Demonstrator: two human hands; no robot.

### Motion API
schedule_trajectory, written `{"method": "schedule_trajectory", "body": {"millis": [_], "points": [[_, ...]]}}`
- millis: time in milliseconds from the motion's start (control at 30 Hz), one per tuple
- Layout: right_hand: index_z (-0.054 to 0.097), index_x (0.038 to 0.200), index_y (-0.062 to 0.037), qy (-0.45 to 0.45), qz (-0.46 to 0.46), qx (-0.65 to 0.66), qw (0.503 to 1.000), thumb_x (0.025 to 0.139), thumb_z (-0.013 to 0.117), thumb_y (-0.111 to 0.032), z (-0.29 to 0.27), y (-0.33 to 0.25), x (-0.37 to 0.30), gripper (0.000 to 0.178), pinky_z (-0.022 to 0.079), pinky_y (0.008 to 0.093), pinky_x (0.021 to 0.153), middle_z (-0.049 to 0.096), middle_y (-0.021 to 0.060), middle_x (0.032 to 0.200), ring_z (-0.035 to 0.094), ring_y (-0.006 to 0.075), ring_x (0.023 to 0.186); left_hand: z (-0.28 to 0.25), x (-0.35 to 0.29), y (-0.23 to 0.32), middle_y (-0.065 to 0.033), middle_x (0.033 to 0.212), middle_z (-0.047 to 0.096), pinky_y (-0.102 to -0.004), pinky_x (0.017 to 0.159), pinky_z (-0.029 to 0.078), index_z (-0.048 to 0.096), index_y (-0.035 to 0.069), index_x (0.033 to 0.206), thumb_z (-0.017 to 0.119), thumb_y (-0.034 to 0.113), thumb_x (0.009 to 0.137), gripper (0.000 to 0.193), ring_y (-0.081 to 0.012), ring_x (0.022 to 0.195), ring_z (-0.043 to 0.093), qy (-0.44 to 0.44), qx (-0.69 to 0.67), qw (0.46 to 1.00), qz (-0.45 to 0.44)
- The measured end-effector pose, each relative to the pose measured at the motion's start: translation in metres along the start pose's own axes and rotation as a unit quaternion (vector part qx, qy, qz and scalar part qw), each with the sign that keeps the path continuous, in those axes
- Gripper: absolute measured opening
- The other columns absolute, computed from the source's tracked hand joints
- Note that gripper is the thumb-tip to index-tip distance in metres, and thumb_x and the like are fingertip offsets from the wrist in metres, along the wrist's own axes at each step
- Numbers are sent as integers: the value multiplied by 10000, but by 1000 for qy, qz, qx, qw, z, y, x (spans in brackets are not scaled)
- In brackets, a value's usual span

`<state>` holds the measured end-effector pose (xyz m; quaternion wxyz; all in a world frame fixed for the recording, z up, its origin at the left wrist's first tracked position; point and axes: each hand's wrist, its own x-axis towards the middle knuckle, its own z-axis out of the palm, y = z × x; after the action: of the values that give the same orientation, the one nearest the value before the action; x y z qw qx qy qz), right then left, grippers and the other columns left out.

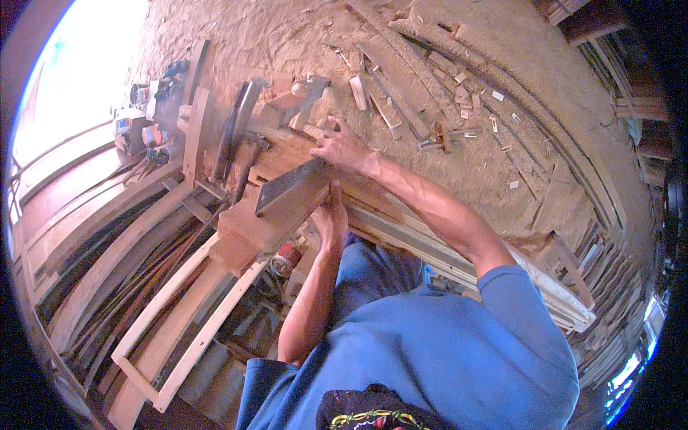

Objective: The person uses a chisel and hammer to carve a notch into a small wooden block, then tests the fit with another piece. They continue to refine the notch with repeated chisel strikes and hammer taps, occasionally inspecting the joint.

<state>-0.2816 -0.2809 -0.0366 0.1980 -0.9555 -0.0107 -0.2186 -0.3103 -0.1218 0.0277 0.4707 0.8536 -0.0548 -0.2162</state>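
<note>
Right hand (345,149): at two-o'clock end of dark-faced block (288,188); grip state indeterminable. Left hand (331,217): block's four o'clock; grip partly hidden, indeterminable. Hammer (249,163): ten o'clock.

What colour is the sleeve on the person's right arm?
Blue; the right sleeve shows best in the head view, the only one here.

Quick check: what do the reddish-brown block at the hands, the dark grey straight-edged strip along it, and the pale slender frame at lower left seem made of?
Reddish-brown block: probably wood, seemingly unfinished; matte, evenly brown.
Dark grey straight-edged strip: unclear; its dull surface could be metal or shaded wood.
Pale slender frame: likely bare wood; light cream tone, no visible paint.
</note>
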Motion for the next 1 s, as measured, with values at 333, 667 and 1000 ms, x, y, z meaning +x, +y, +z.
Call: {"method": "schedule_trajectory", "body": {"millis": [333,667,1000], "points": [[675,1098,-162,-104,112,78,985,931,578,-200,-34,2,-10,196,376,501,1049,708,42,974,663,237,1013,-39,11,-19,-169,1298,624,-398,1065,388,616,-2,1265,714,327,907,496,-300,1219,548,-116,56,992,14],[478,1248,-40,-65,458,239,854,951,611,-393,-128,-12,-120,480,503,452,818,677,158,994,670,333,941,-38,-6,7,-138,1252,627,-381,1037,407,585,-7,1283,739,250,871,509,-261,1193,555,-78,-1,989,-123],[586,1188,-51,-135,399,510,750,1012,497,-524,-98,-42,-63,513,432,358,980,609,62,1114,561,191,1097,-41,-2,18,-150,1186,662,-402,958,447,632,-3,1220,713,301,859,479,-296,1082,590,-157,64,985,-39]]}}
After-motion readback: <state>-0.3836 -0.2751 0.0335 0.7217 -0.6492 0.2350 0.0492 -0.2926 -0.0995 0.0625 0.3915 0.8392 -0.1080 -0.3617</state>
